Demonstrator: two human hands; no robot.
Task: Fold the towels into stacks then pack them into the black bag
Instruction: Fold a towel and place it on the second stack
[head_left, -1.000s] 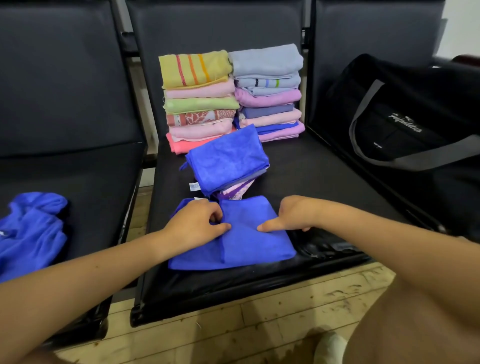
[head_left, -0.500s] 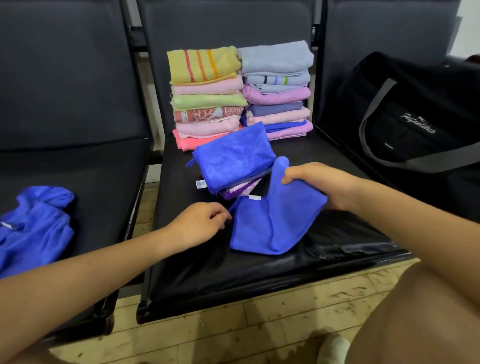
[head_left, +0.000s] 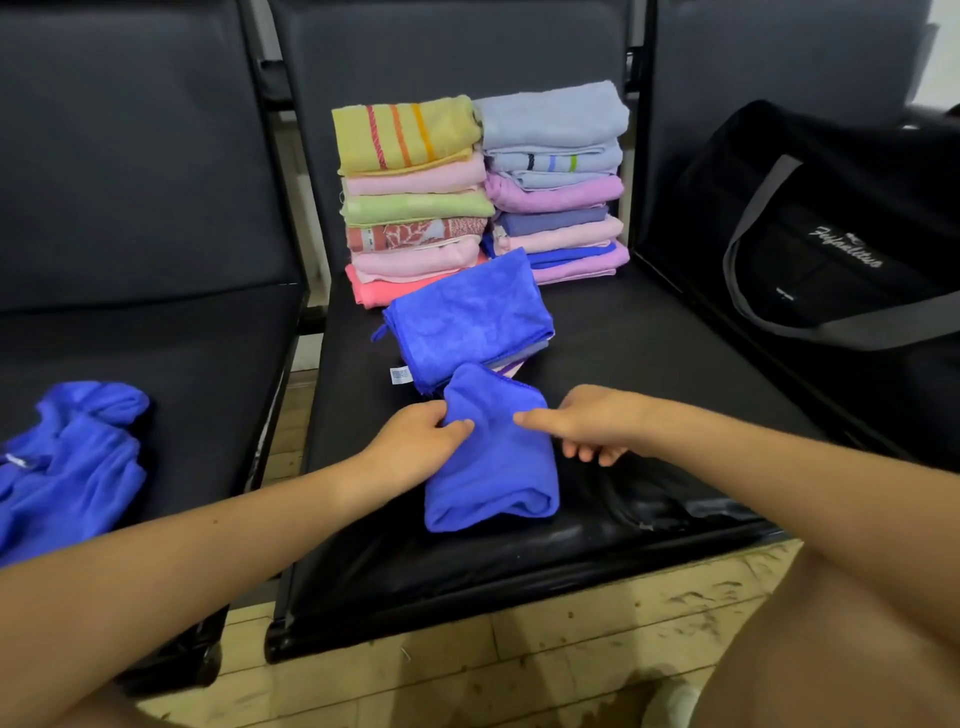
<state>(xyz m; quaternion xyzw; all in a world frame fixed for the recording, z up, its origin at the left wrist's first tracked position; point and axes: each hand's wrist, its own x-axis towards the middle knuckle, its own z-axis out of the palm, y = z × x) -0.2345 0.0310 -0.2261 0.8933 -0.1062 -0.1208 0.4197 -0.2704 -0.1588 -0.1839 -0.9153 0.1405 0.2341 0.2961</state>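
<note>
1. On the near part of the middle black seat (head_left: 649, 332) lies a blue towel (head_left: 493, 462), folded into a narrow, thick packet with a rounded fold at its near end.
2. The left hand (head_left: 415, 441) pinches the towel's left edge between thumb and curled fingers.
3. The right hand (head_left: 587, 423) touches the towel's right side with a straight forefinger; the other fingers curl loosely and hold nothing.
4. Just beyond it sits a short pile (head_left: 470, 319) with a blue towel on top.
5. Far on the seat stand two stacks of folded towels, the left stack (head_left: 413, 202) topped with striped yellow, the right stack (head_left: 556, 179) with grey-blue.
6. The black bag (head_left: 831, 228) rests on the right seat.
7. A crumpled blue towel (head_left: 72, 462) lies on the left seat.
</note>
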